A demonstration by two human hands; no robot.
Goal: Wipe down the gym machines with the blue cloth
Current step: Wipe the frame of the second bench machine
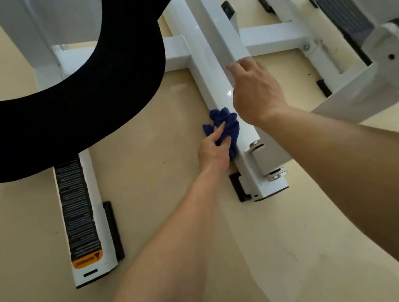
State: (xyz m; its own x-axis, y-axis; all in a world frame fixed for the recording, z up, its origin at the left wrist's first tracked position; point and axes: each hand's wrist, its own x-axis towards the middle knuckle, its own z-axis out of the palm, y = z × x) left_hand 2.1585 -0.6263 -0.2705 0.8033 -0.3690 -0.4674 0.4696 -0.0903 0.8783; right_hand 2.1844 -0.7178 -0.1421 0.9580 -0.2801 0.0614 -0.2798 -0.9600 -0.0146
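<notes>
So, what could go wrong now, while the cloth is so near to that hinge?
1. The left hand grips the blue cloth bunched on the white floor beam, close to the hinge bracket; cloth or fingers could catch there.
2. The right hand rests on the upper bar; if that bar pivots, it may shift under the weight.
3. A bunched cloth touches little surface, so strips may stay unwiped.

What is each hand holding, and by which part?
The left hand grips the bunched blue cloth by its near end, against the white frame bar. The right hand lies over the bar; whether its fingers hold it cannot be told.
</notes>
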